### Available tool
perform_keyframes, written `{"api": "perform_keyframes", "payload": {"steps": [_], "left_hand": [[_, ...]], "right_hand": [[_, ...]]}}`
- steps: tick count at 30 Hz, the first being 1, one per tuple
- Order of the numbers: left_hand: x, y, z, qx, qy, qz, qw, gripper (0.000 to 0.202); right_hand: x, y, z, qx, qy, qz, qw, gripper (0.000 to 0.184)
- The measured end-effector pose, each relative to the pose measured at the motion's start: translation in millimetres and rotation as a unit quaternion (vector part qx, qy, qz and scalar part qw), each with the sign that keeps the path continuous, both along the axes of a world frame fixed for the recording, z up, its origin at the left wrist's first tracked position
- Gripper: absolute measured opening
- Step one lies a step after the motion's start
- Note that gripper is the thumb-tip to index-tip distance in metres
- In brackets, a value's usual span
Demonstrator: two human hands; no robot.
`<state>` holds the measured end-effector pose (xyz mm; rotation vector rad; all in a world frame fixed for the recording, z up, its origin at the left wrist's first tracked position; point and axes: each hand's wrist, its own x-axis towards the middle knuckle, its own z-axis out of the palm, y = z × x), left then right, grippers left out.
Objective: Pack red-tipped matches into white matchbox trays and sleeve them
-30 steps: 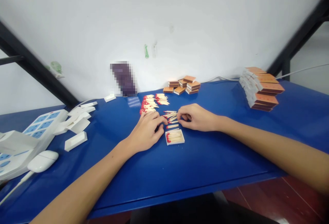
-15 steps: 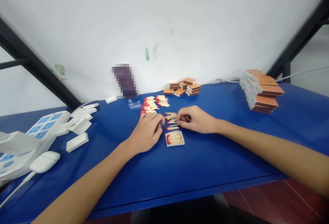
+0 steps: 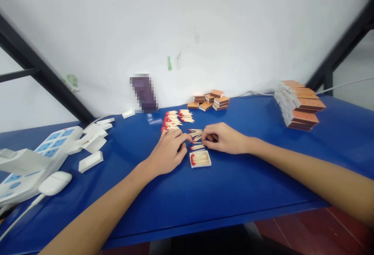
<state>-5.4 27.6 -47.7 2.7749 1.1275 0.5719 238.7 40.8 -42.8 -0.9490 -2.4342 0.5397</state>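
Observation:
Several loose red-tipped matches (image 3: 196, 135) lie in a small spread between my two hands on the blue table. My left hand (image 3: 168, 150) rests on their left, its index finger stretched to the red heads and the thumb apart. On the other side, my right hand (image 3: 223, 139) is curled with its fingertips at the plain match ends; whether it pinches any is hidden. Just nearer to me, an open white matchbox tray (image 3: 209, 163) holds matches lying side by side. Beyond my left hand are two heaps of matches, a larger heap (image 3: 171, 120) and a smaller heap (image 3: 186, 115).
Orange matchboxes (image 3: 216, 100) are piled against the wall. A taller stack of matchboxes (image 3: 304, 110) stands at the right. White empty trays (image 3: 91, 161) lie at the left, beside a power strip (image 3: 60, 142) and a white corded device (image 3: 55, 183). A blurred purple object (image 3: 145, 93) leans on the wall.
My left index finger has straightened and reached right over the match heads. The right hand stays nearly still at the match ends. The whole view has shifted slightly.

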Motion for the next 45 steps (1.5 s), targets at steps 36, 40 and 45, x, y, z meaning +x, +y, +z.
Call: {"api": "perform_keyframes", "payload": {"steps": [36,40,45], "left_hand": [[-0.6,-0.7,1.0,-0.01,-0.009,-0.024,1.0,0.026],[-0.3,-0.2,0.1,-0.011,-0.01,-0.024,1.0,0.026],[0.2,0.6,-1.2,-0.001,-0.004,-0.015,1.0,0.027]], "right_hand": [[-2.1,-0.1,-4.0,0.034,0.01,-0.044,0.998,0.015],[-1.7,-0.1,-4.1,0.046,0.001,-0.042,0.998,0.015],[-0.8,0.2,-5.4,0.049,0.001,-0.029,0.998,0.016]]}}
